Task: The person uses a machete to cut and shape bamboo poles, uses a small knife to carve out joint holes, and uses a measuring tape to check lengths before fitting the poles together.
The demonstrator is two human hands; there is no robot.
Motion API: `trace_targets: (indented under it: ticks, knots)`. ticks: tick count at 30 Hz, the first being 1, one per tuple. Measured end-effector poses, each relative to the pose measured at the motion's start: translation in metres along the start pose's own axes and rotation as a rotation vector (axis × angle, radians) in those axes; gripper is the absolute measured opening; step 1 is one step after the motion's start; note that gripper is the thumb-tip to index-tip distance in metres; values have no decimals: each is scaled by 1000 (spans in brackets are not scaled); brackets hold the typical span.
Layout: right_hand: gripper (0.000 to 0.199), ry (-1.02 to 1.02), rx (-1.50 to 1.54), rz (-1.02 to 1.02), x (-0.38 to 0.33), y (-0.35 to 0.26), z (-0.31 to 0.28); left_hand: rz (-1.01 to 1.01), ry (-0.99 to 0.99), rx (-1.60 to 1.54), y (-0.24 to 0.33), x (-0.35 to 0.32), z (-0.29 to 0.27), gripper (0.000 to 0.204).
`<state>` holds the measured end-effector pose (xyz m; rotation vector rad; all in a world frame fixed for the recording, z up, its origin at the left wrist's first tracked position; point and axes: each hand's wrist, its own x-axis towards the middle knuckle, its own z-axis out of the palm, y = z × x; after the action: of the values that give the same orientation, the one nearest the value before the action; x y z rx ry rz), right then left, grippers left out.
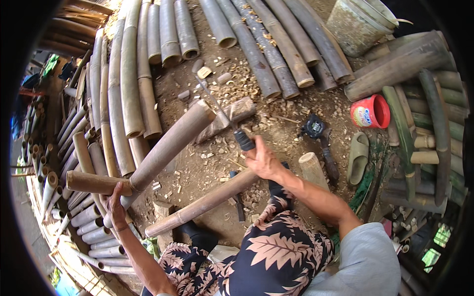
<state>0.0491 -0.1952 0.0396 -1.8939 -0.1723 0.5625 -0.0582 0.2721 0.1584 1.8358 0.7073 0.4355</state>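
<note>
My right hand (265, 161) is closed round the black handle of a long, thin metal-bladed tool (212, 96). The blade points up and left, past the cut end of a thick bamboo pole (170, 145). A shorter bamboo piece (91, 182) meets this pole crosswise near its lower end. My left hand (116, 206) grips the short piece close to where the two meet, fingers wrapped round it. The pole's upper end lies over a wooden block (232, 116). Another bamboo pole (202, 201) slants across in front of my legs, below my right hand.
Bamboo poles (170, 34) lie in rows beyond and to the left. Chips litter the dirt floor. On the right are a wooden-handled tool (328, 155), a black round object (313, 127), a slipper (358, 158), a red tub (368, 112), a bucket (356, 29) and stacked bamboo (400, 64).
</note>
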Motion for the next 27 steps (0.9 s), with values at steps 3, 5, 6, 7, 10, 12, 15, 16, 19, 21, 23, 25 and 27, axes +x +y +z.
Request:
trace_targets:
  ticks: [3, 5, 6, 7, 10, 12, 15, 16, 19, 21, 23, 25, 27]
  knots:
    - [53, 313, -320, 2, -58, 25, -95, -22, -60, -76, -4, -30, 56, 57]
    - [56, 539, -498, 63, -104, 57, -137, -28, -199, -66, -16, -43, 86, 53]
    - [56, 585, -566, 92, -126, 75, -154, -14, -224, -93, -22, -54, 106, 53]
    - [55, 578, -588, 167, -144, 87, -171, 0, -242, -115, -31, -64, 122, 53]
    - [52, 600, -758, 94, -186, 127, -204, 28, -309, -57, -50, -85, 172, 53]
    - [51, 654, -713, 99, -198, 169, -206, 5, -317, -60, -68, -91, 194, 56]
    - [54, 693, -676, 202, -189, 197, -209, 46, -230, 62, -75, -97, 220, 60]
    - [55, 715, -668, 226, -182, 206, -206, 45, -246, 92, -77, -93, 220, 59]
    - [53, 732, -531, 387, -159, 215, -203, 30, -395, 280, -70, -89, 208, 59]
    - [54, 813, -743, 473, -150, 219, -205, 235, -483, 615, -63, -103, 195, 63]
    - [55, 869, -906, 388, -127, 182, -193, 343, -527, 795, -80, -133, 159, 81]
    - [58, 804, -900, 29, -115, 146, -179, 173, -813, 972, -59, -159, 142, 86]
    - [63, 527, -777, -213, -96, 101, -141, 320, -842, 1202, -88, -174, 105, 87]
